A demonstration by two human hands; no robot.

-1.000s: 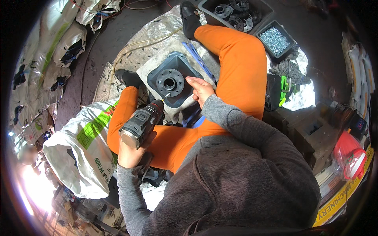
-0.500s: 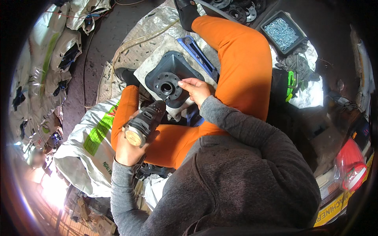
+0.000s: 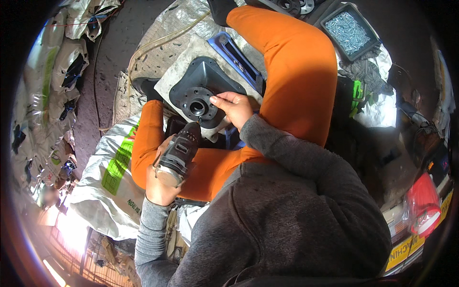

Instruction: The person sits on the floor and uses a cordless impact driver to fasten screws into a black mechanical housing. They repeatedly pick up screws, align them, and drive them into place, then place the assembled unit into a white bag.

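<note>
My left hand (image 3: pixel 160 189) is wrapped around a dark cordless drill (image 3: pixel 180 150). The drill's nose points up at the lower rim of a round black flange (image 3: pixel 185 101), with the bit close to one of the rim's holes; contact is hard to make out. The flange has a raised ring at its centre and sits on a black square-based cone part (image 3: pixel 203 71). With thumb and fingers closed, my right hand (image 3: pixel 236 109) grips the flange's right edge. A pale cloth-like pad (image 3: pixel 173 76) lies under the cone part, between my legs.
A blue frame-like piece (image 3: pixel 236 52) lies beside the pad. Farther right, a grey tray (image 3: pixel 350 56) holds many silvery screws, with a dark glove and a bright green tool (image 3: pixel 356 95) below it. A white sack (image 3: pixel 100 191) lies at left; a hose (image 3: pixel 167 38) crosses the mat.
The drill has swung so its nose is nearer the flange's lower rim, with the bit now showing there. My right hand keeps its hold. The whole view has shifted slightly.
</note>
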